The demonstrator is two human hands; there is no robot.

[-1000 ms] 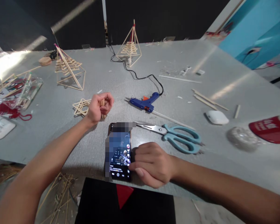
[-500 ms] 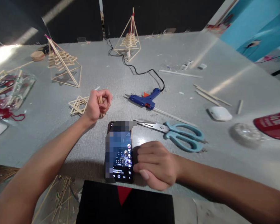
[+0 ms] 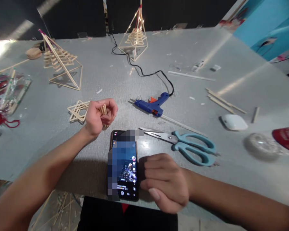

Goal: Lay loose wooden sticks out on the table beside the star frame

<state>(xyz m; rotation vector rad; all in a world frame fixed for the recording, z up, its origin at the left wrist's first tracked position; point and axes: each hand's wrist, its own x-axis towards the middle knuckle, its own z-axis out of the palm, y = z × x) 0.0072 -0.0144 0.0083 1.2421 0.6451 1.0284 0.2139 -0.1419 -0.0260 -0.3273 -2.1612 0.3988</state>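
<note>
My left hand (image 3: 100, 115) is closed around a small bundle of short wooden sticks (image 3: 103, 109), their ends showing between thumb and fingers. Beside it lies a flat star of glued sticks (image 3: 75, 112). A phone (image 3: 127, 154) with a lit screen, partly blurred out, lies flat near the table's front edge. Just to its right, my right hand (image 3: 167, 183) rests on the table in a loose fist, with nothing showing in it. Beyond that hand are scissors with light blue handles (image 3: 195, 147), blades pointing left. Farther back lies a blue glue gun (image 3: 150, 106) with a glue stick in its rear.
Two stick pyramids stand behind: one at left (image 3: 62, 64), another (image 3: 135, 41) with small lights at the back. A black cord (image 3: 144, 75) crosses the table. On the right are loose sticks (image 3: 225, 101), a white case (image 3: 234, 122), a clear roll (image 3: 262, 144) and a red container (image 3: 287, 136).
The view has shifted slightly, so most of the table appears lower. Small lights on the far pyramid now glow. Both hands keep nearly the same pose, the left still around the sticks.
</note>
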